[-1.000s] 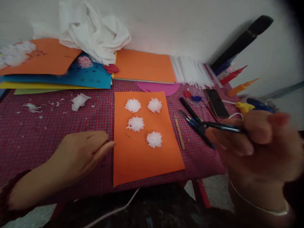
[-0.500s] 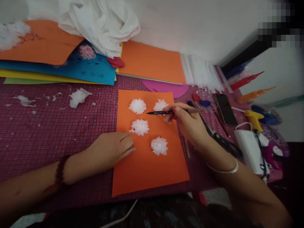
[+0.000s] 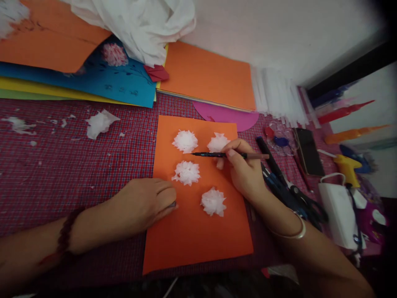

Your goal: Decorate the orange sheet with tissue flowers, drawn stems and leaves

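An orange sheet of paper (image 3: pixel 192 244) lies on the cloth, bearing several white tissue-paper flowers, among them an upper-left flower (image 3: pixel 185 141), one below it (image 3: pixel 187 173) and a lower-right one (image 3: pixel 213 201). My right hand (image 3: pixel 245 165) pinches a slim black brush pen (image 3: pixel 207 154). Its tip points left, just under the upper-left flower; whether it touches the paper I cannot tell. The upper-right flower (image 3: pixel 218 142) is partly behind my right fingers. My left hand (image 3: pixel 151 203) rests closed on the sheet's left edge, with a small dark end (image 3: pixel 172 204) showing at its fingertips.
Stacked coloured sheets (image 3: pixel 136 89) and a white cloth (image 3: pixel 133 25) lie at the back left. A tissue piece (image 3: pixel 101 123) and scraps are on the left. On the right are scissors (image 3: pixel 305 203), a phone (image 3: pixel 308 151), a white box-like object (image 3: pixel 338 215) and white strips (image 3: pixel 279 95).
The view has shifted a little. My right hand has moved the pen tip slightly left and nearer me, under the upper-left flower. My left hand stays on the sheet's edge.
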Tool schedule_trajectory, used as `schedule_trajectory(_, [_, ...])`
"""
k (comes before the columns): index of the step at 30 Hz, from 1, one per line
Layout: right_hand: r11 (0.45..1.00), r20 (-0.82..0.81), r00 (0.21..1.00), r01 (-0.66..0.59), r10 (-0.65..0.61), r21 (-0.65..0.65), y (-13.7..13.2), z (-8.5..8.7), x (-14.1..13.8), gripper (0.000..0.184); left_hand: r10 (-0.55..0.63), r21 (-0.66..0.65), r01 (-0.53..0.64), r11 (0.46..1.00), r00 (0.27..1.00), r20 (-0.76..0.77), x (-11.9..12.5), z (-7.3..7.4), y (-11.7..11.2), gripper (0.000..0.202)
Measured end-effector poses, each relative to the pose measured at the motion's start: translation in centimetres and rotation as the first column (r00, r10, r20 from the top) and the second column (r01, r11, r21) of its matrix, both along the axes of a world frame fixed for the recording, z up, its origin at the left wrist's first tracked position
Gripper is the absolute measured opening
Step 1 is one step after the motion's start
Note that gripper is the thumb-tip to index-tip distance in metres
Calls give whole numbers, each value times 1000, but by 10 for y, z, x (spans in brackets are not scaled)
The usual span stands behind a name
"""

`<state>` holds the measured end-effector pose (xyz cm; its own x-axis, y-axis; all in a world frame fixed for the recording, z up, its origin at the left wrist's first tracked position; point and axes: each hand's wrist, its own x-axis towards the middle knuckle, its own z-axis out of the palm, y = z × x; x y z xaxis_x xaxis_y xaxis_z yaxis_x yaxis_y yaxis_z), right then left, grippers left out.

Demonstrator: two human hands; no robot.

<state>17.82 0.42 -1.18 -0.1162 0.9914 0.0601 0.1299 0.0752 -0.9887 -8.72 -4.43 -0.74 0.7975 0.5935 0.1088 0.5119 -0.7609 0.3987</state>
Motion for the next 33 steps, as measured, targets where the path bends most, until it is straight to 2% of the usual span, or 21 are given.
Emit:
schedule_trajectory(3, [996, -64, 995, 70, -73, -51, -4, -3, 3, 15, -9, -2, 9, 1000, 1000, 14, -1, -1, 0, 39])
schedule_trajectory(7, [994, -33, 998, 41, -45, -103, -11, 0, 3, 21, -27, 19, 27, 999, 999, 25, -2, -3, 1, 41])
schedule_trajectory(12, [996, 22, 999, 38, -37, -76, -11, 4, -1, 21, -31, 37, 30, 999, 999, 28, -3, -4, 0, 41])
schedule_trajectory(22, [989, -47, 993, 106, -111, -99, -9, -4, 5, 18, -31, 2, 31, 1000, 999, 19, -4, -6, 0, 35])
schedule_trajectory(33, [994, -87, 992, 89, -94, -62, -5, -2, 2, 15, -34, 5, 34, 999, 998, 44, -6, -9, 0, 36])
